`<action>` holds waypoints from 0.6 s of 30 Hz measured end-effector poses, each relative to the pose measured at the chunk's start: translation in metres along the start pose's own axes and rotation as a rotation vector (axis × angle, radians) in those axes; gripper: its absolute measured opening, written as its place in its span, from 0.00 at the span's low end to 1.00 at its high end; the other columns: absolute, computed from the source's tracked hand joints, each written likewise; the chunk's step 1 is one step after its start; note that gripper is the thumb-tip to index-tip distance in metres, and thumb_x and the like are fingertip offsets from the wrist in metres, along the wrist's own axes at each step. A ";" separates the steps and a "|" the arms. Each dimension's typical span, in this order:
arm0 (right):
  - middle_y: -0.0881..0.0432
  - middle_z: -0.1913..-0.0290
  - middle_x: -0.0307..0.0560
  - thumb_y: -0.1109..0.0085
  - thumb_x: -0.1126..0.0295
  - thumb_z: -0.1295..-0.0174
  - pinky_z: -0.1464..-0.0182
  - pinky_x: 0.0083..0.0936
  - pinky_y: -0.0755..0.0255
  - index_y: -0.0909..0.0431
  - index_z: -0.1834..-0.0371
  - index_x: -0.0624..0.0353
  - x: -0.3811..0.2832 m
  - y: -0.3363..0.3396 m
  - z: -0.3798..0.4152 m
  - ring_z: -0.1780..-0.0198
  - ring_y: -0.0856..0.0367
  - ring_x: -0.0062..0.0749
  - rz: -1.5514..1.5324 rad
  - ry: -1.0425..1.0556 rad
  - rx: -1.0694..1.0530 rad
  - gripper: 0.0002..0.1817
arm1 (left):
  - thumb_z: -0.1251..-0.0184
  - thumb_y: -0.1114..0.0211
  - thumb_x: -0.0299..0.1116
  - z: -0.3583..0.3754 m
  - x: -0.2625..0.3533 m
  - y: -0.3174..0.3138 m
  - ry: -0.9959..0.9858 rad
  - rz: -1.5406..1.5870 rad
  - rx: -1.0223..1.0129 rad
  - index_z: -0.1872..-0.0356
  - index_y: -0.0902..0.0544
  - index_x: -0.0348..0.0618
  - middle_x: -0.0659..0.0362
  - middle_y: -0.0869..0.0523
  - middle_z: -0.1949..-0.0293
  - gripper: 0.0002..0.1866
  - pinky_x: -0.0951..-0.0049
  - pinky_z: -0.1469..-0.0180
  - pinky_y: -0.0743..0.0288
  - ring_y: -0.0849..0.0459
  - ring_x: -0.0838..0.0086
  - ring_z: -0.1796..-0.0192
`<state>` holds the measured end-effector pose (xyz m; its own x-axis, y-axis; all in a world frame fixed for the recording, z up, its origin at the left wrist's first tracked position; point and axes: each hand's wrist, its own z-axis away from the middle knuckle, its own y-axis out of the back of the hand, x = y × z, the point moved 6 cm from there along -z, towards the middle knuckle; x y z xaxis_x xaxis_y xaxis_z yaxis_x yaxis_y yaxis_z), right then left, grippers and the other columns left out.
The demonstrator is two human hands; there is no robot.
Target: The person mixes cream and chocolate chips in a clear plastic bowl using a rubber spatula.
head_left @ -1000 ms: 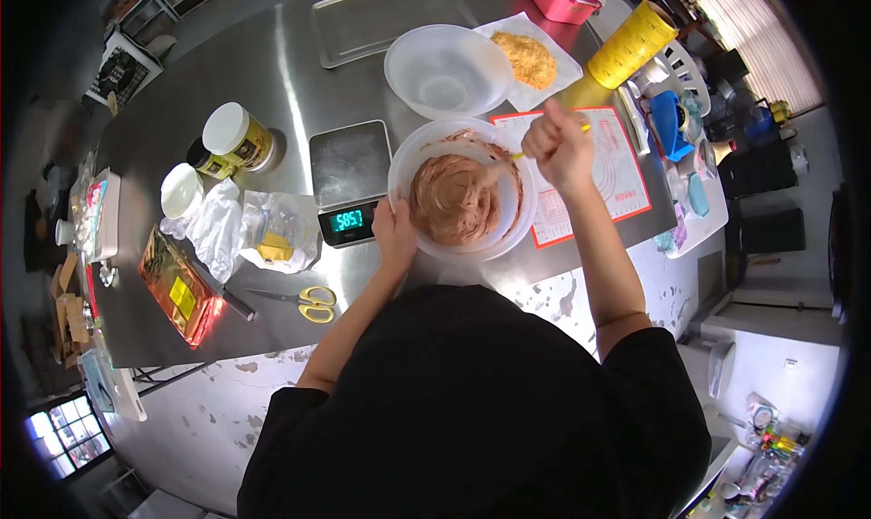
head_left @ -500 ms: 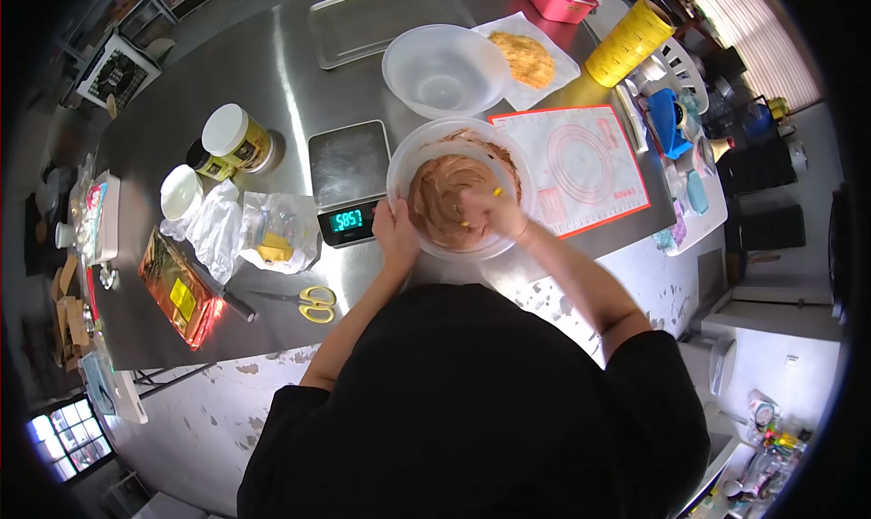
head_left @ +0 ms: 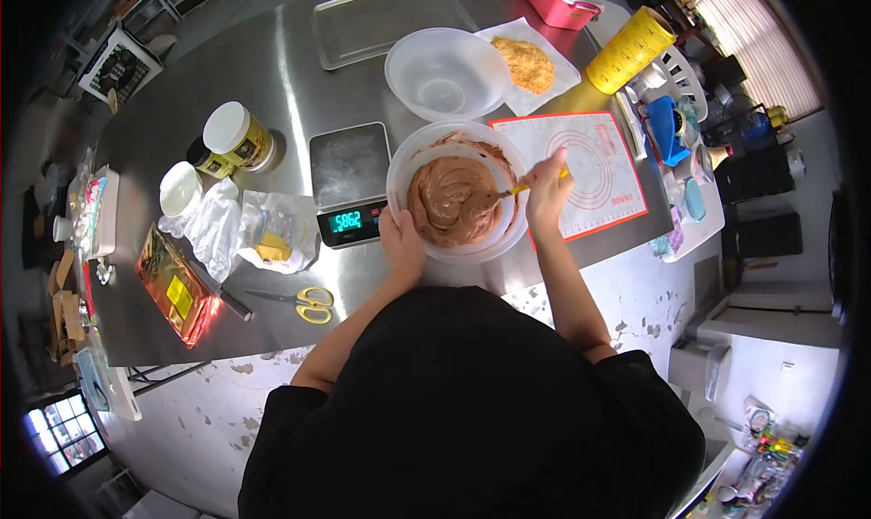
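A translucent plastic bowl (head_left: 490, 249) at the table's front edge holds thick, glossy brown batter (head_left: 451, 192), smeared up its far wall. My left hand (head_left: 402, 243) grips the bowl's left side, thumb near the rim. My right hand (head_left: 550, 192), beyond the right rim, is closed around a yellow-handled mixing tool (head_left: 517, 190). The tool slants down into the batter; its sunken head hides its exact kind. Left of the bowl is a digital scale (head_left: 349, 165), its lit display reading about 586. A second translucent bowl (head_left: 447, 73) stands just behind.
A red-edged baking mat (head_left: 590, 170) lies to the right, with crumbs on paper (head_left: 524, 65) behind it. A yellow roll (head_left: 631, 49) stands farther right. Scissors (head_left: 313, 304), a copper-coloured foil packet (head_left: 177, 288), a plastic bag (head_left: 277, 233) and a white-lidded tub (head_left: 238, 136) occupy the left.
My right hand has moved from over the batter to the right, outside the rim, with the tool still in it. My left hand stays on the bowl.
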<state>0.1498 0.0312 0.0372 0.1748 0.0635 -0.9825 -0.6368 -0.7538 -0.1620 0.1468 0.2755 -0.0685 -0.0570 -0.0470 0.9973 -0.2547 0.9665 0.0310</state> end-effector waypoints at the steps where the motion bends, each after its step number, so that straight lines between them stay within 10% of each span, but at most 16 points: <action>1: 0.43 0.89 0.34 0.63 0.51 0.35 0.84 0.19 0.41 0.43 0.86 0.55 0.002 0.012 0.000 0.86 0.43 0.18 0.010 0.012 0.098 0.25 | 0.37 0.52 0.32 0.001 -0.003 0.000 0.001 0.001 0.001 0.63 0.27 0.34 0.58 0.27 0.66 0.11 0.76 0.59 0.35 0.30 0.78 0.62; 3: 0.41 0.91 0.34 0.66 0.52 0.34 0.83 0.20 0.44 0.41 0.86 0.58 0.006 0.026 -0.005 0.85 0.42 0.18 0.074 0.054 0.280 0.26 | 0.39 0.53 0.29 0.004 -0.009 0.000 0.048 -0.038 -0.038 0.56 0.29 0.33 0.50 0.27 0.62 0.13 0.67 0.53 0.36 0.28 0.64 0.58; 11: 0.38 0.89 0.35 0.61 0.52 0.36 0.84 0.17 0.47 0.40 0.88 0.57 0.008 -0.023 -0.057 0.85 0.41 0.17 0.263 0.393 0.393 0.26 | 0.42 0.49 0.30 0.003 0.014 0.002 0.044 -0.137 -0.073 0.60 0.27 0.33 0.49 0.24 0.66 0.12 0.66 0.56 0.34 0.25 0.61 0.61; 18: 0.42 0.90 0.35 0.55 0.56 0.37 0.87 0.19 0.54 0.43 0.90 0.54 0.028 -0.125 -0.073 0.89 0.45 0.20 -0.177 0.169 -0.185 0.24 | 0.43 0.50 0.30 -0.011 0.007 0.001 -0.009 -0.209 -0.215 0.62 0.27 0.33 0.45 0.23 0.66 0.11 0.65 0.59 0.32 0.24 0.56 0.62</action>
<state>0.2890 0.0793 0.0367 0.4035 0.1065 -0.9088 -0.4403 -0.8481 -0.2948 0.1570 0.2787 -0.0612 -0.0336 -0.2521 0.9671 -0.0515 0.9668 0.2503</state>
